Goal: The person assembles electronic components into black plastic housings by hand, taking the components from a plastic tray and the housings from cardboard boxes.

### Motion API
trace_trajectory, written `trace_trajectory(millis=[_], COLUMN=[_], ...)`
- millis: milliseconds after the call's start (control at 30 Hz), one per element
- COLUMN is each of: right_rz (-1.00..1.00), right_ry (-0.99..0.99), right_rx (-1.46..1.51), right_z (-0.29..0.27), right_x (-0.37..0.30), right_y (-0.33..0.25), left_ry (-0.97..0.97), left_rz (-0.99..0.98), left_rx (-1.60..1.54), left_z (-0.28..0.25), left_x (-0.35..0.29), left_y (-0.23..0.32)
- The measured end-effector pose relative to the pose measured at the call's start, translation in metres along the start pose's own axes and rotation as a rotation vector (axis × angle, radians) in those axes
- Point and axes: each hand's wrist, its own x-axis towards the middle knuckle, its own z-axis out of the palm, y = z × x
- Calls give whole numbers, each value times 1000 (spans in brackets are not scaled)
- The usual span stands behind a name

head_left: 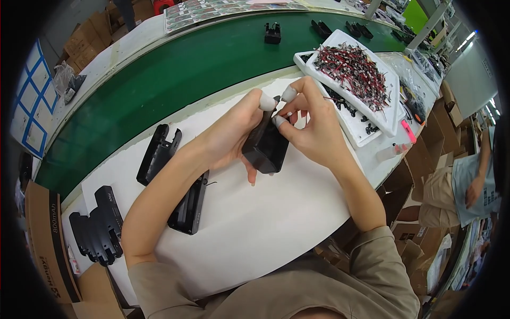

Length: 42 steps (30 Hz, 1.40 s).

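Observation:
A black plastic housing [265, 146], box-like and tilted, is held above the white work surface [276, 223]. My left hand [236, 125] wraps around its left side, with the thumb near the top end. At that upper end, my right hand [316, 125] has its thumb and fingers pinched together; what lies between them is too small and covered to make out. White finger cots cover several of my fingertips. Under my left forearm lies an open black shell [191, 204] with a thin wire sticking out. Another open black shell [156, 154] rests beyond it.
Several black shells [98, 226] lie together at the left. White foam trays [396, 95] at the right hold red and black wired parts [353, 72] and small black pieces. A green conveyor belt [212, 69] carries black housings [272, 33]. Another person [462, 183] is at the far right.

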Motion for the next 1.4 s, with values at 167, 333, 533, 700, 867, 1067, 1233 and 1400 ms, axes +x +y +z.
trace_trajectory(millis=[167, 333, 533, 700, 867, 1067, 1233, 1400], right_rz=[15, 126, -152, 2, -17, 130, 201, 357], right_ry=[-14, -46, 34, 294, 580, 514, 506, 414], right_rx=[22, 111, 100, 121, -195, -398, -814, -724], right_z=[2, -3, -8, -20, -45, -44, -65, -67], right_x=[-1, 2, 3, 12, 17, 16, 10, 12], right_y=[13, 13, 26, 41, 55, 70, 94, 111], left_ry=[11, 64, 77, 175, 531, 870, 1021, 389], left_rz=[-25, -79, -44, -44, 116, 116, 247, -22], left_rx=[1, -125, -287, -210, -11, 197, 506, 1330], left_z=[-3, -11, -15, -37, -106, -181, -123, -89], left_x=[2, 5, 8, 30, 102, 163, 154, 55], left_y=[-1, -10, -5, 10, 26, 16, 37, 61])
